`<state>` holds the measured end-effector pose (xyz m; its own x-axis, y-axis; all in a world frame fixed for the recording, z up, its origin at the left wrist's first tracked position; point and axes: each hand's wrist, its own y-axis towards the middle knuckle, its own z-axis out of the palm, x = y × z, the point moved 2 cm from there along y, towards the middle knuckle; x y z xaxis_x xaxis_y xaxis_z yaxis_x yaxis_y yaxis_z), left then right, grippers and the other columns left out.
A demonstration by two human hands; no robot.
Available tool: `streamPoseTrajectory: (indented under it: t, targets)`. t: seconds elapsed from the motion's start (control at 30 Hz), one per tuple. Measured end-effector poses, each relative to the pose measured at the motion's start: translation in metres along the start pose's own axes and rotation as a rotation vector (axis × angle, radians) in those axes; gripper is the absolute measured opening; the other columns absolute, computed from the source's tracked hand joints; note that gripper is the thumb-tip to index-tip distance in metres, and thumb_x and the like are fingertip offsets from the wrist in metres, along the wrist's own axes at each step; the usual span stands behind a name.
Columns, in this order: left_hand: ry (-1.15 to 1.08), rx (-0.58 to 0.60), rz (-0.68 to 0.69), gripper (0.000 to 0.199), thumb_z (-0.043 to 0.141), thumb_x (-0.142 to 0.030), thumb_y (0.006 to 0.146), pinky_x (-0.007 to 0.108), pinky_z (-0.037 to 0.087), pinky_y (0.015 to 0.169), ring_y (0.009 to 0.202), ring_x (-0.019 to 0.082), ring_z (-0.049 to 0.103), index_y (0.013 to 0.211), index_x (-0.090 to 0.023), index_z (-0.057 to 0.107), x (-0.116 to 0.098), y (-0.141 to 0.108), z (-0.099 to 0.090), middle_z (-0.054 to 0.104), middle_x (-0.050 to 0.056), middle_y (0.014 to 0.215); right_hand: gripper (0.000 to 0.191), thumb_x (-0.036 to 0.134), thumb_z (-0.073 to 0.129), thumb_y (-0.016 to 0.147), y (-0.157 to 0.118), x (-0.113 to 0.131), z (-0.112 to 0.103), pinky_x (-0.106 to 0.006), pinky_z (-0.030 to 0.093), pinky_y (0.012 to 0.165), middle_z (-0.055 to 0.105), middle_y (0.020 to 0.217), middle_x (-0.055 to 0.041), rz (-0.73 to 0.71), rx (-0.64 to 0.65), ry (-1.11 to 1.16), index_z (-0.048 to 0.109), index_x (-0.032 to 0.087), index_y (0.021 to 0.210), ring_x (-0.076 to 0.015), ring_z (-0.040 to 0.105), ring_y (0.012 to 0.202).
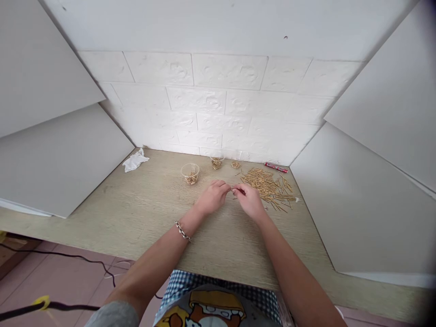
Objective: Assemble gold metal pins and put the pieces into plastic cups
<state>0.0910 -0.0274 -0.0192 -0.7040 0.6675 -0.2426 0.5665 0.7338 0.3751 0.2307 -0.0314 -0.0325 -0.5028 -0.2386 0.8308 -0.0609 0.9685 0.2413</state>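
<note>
Brass-coloured thin rods lie in a loose, criss-crossed heap on a pale wood-grain tabletop, right of centre in the frame. Just left of the heap, at the centre, the person's left hand and right hand meet, with their fingers closed and pinching a small gold-coloured piece between them; its exact shape is too small to tell. A chain bracelet circles the left wrist. Farther up, a clear plastic cup holds gold-coloured coiled pieces, a second cup stands near the wall, and a small gold-coloured cluster sits beside it. A red marker lies at the upper right of the tabletop and a crumpled white cloth at the upper left. The rods look light, stiff and prone to rolling, so fingertip pinches along the shaft would likely suit them best.
</note>
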Motion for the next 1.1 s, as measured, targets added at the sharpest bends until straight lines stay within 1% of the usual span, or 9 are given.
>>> streamPoseTrajectory:
  t: [0.17,0.37,0.43,0.53,0.63,0.73,0.87,0.97,1.1]
  targets:
    - [-0.129,-0.028,-0.075,0.023,0.034,-0.019,0.086,0.027,0.041,0.073,0.078,0.014,0.051,0.086,-0.016,0.057,0.004,0.001,0.006,0.057,0.005,0.079,0.019,0.03,0.047,0.075,0.002,-0.002,-0.004,-0.026,0.039,0.062,0.061,0.074,-0.0034,-0.004,0.013,-0.036,0.061,0.017,0.076,-0.0149,0.053,0.067]
    - [-0.164,-0.018,-0.106,0.022,0.036,-0.016,0.084,0.025,0.042,0.072,0.077,0.014,0.052,0.084,-0.016,0.058,0.009,-0.001,0.015,0.058,0.004,0.078,0.031,0.034,0.034,0.083,0.016,-0.007,-0.004,-0.026,0.033,0.056,0.05,0.059,-0.0012,-0.057,-0.084,-0.251,0.049,0.018,0.061,-0.0144,0.045,0.058]
    - [-0.166,-0.01,-0.114,0.022,0.036,-0.016,0.084,0.025,0.042,0.071,0.076,0.013,0.053,0.083,-0.016,0.057,0.009,-0.001,0.015,0.058,0.004,0.079,0.029,0.031,0.032,0.084,0.031,-0.003,-0.002,-0.026,0.033,0.058,0.05,0.062,-0.0016,-0.127,-0.098,-0.301,0.048,0.019,0.063,-0.015,0.045,0.061]
    - [-0.16,0.006,-0.1,0.022,0.035,-0.017,0.084,0.025,0.042,0.072,0.077,0.014,0.053,0.084,-0.016,0.057,0.008,-0.002,0.014,0.059,0.004,0.08,0.016,0.024,0.038,0.08,0.065,0.012,0.003,-0.025,0.035,0.064,0.055,0.075,-0.003,-0.244,-0.074,-0.3,0.052,0.018,0.075,-0.015,0.048,0.071]
    - [-0.161,0.016,-0.094,0.024,0.034,-0.018,0.085,0.026,0.042,0.072,0.077,0.014,0.053,0.083,-0.016,0.057,0.006,-0.002,0.012,0.058,0.004,0.079,0.013,0.017,0.042,0.077,0.104,0.031,0.008,-0.023,0.037,0.07,0.058,0.082,-0.0042,-0.291,-0.06,-0.298,0.055,0.016,0.079,-0.014,0.051,0.077]
    - [-0.166,0.037,-0.087,0.024,0.033,-0.019,0.086,0.026,0.042,0.071,0.076,0.014,0.053,0.082,-0.016,0.057,0.005,-0.002,0.01,0.058,0.005,0.078,0.018,0.012,0.043,0.076,0.135,0.044,0.017,-0.023,0.037,0.069,0.062,0.085,-0.0051,-0.262,0.115,-0.389,0.06,0.017,0.08,-0.0139,0.053,0.078]
    - [-0.171,0.07,-0.079,0.023,0.033,-0.019,0.085,0.026,0.042,0.07,0.077,0.014,0.053,0.083,-0.016,0.056,0.005,-0.002,0.009,0.057,0.005,0.08,0.024,0.005,0.047,0.069,0.154,0.052,0.027,-0.022,0.038,0.063,0.064,0.09,-0.0073,-0.145,0.368,-0.529,0.065,0.017,0.079,-0.0154,0.057,0.075]
    - [-0.164,0.079,-0.07,0.023,0.033,-0.019,0.085,0.026,0.042,0.07,0.077,0.015,0.052,0.084,-0.017,0.056,0.003,-0.002,0.008,0.057,0.005,0.08,0.021,0.004,0.053,0.063,0.158,0.054,0.031,-0.022,0.038,0.056,0.067,0.081,-0.007,-0.111,0.424,-0.532,0.068,0.017,0.071,-0.0157,0.058,0.067]
    - [-0.152,0.081,-0.065,0.023,0.033,-0.021,0.086,0.027,0.042,0.07,0.076,0.015,0.052,0.082,-0.017,0.055,0.001,-0.003,0.008,0.057,0.005,0.079,0.01,0.013,0.06,0.061,0.163,0.054,0.033,-0.024,0.039,0.056,0.066,0.068,-0.0092,-0.082,0.397,-0.521,0.068,0.016,0.066,-0.0179,0.058,0.064]
